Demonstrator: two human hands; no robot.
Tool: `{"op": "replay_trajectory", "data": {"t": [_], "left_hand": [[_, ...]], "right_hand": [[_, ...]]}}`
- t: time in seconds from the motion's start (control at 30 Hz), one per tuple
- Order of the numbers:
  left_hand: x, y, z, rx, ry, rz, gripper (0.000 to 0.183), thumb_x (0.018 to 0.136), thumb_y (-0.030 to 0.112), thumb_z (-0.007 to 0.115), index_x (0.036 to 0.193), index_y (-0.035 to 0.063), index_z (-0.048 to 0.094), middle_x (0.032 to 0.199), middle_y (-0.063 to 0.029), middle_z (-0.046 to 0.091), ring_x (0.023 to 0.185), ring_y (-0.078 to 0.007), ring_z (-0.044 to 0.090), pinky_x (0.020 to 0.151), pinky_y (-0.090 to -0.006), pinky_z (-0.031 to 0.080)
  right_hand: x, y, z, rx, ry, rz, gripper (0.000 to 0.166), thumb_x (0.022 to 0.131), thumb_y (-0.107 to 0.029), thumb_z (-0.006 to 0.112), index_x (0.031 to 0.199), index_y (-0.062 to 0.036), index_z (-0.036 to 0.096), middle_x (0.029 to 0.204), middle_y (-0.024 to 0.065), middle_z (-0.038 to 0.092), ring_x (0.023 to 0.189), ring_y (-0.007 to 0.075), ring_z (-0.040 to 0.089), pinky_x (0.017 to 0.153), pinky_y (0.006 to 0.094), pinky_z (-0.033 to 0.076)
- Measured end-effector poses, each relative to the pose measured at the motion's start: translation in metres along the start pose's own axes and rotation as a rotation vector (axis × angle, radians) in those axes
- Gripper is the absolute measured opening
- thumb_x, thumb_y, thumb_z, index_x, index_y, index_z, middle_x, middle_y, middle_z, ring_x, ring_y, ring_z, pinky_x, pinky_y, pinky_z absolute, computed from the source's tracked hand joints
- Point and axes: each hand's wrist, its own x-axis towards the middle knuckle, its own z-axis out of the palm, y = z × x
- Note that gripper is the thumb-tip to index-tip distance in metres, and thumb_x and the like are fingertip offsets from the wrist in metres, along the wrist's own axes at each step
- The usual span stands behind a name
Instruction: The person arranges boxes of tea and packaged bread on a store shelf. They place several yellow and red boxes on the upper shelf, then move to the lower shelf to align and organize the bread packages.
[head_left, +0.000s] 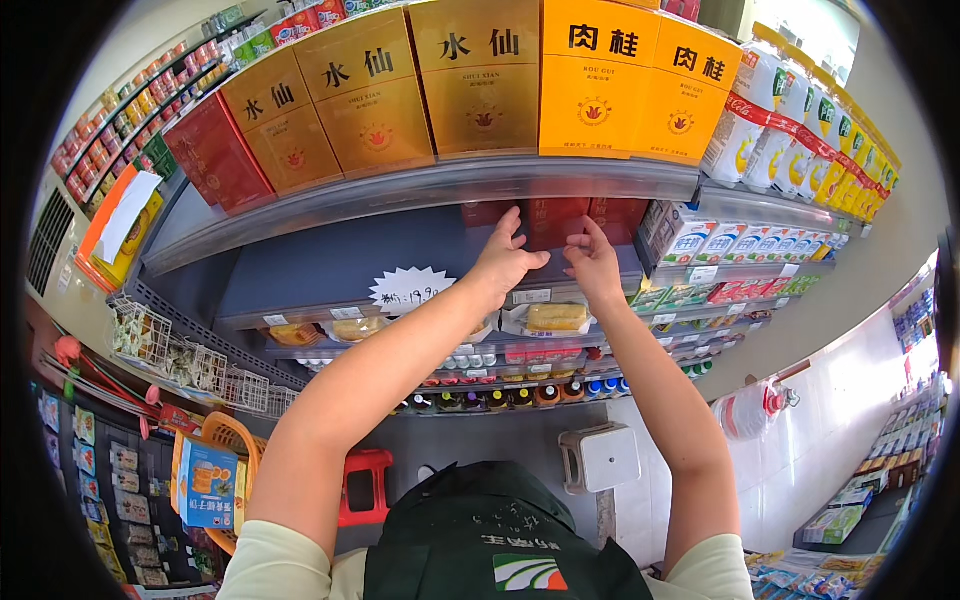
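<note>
Both my arms reach forward to a grey store shelf (345, 259) under the top shelf. My left hand (504, 259) has its fingers apart and holds nothing, in front of dark red boxes (551, 217) that stand at the back of that shelf. My right hand (596, 262) is just to the right, fingers partly bent, near the front of the same boxes; whether its fingertips touch one cannot be told. A white starburst price sign (411, 291) stands at the shelf's front edge, left of my left forearm.
Gold tea boxes (480, 82) and yellow-orange boxes (596, 90) line the top shelf, whose edge overhangs my hands. Milk cartons (686, 238) stand to the right, packaged bread (556, 318) below. A red stool (365, 487) and a white stool (609, 459) are on the floor.
</note>
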Motion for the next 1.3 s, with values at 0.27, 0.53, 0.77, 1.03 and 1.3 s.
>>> {"op": "replay_trajectory", "data": {"t": [0.27,0.53,0.77,1.03,1.3], "left_hand": [[0.002,0.000,0.006,0.019,-0.019,0.017,0.090,0.073,-0.002,0.066,0.145,0.0034,0.012,0.150,-0.0194,0.015,0.136,-0.0307,0.024,0.106,-0.0368,0.028],[0.007,-0.003,0.000,0.034,-0.019,0.013,0.090,0.074,-0.001,0.065,0.146,0.0041,0.011,0.150,-0.0201,0.014,0.136,-0.0310,0.023,0.107,-0.0369,0.027],[0.008,-0.002,0.000,-0.003,-0.042,0.030,0.090,0.074,-0.005,0.063,0.146,0.0071,0.010,0.150,-0.0195,0.013,0.136,-0.0311,0.024,0.106,-0.0377,0.029],[-0.026,-0.001,0.002,-0.021,0.062,0.042,0.086,0.072,-0.005,0.065,0.143,0.0043,0.017,0.145,-0.0197,0.024,0.130,-0.0283,0.033,0.102,-0.0369,0.034],[-0.006,0.009,-0.015,-0.028,0.052,0.145,0.078,0.070,-0.005,0.067,0.136,0.0063,0.028,0.134,-0.0150,0.040,0.123,-0.0283,0.039,0.099,-0.0384,0.035]], "right_hand": [[0.001,0.008,0.007,-0.087,-0.021,-0.086,0.078,0.081,-0.004,0.058,0.144,0.0005,0.014,0.093,0.0093,0.063,0.082,0.0165,0.061,0.075,0.0286,0.049],[-0.002,0.002,0.015,-0.070,0.004,-0.070,0.081,0.084,-0.005,0.057,0.144,0.0015,0.003,0.090,0.0091,0.063,0.080,0.0157,0.061,0.076,0.0272,0.048],[-0.001,-0.003,0.018,-0.017,0.021,-0.032,0.075,0.083,-0.003,0.056,0.144,-0.0009,0.011,0.085,0.0075,0.063,0.078,0.0142,0.060,0.075,0.0269,0.048],[-0.023,0.007,0.006,-0.121,0.048,-0.195,0.055,0.080,-0.002,0.061,0.129,-0.0057,0.037,0.097,0.0036,0.057,0.086,0.0135,0.055,0.067,0.0256,0.049],[-0.008,-0.016,-0.006,-0.153,-0.054,-0.274,0.077,0.070,-0.011,0.077,0.133,-0.0027,0.034,0.125,0.0120,0.047,0.106,0.0212,0.050,0.078,0.0302,0.049]]}}
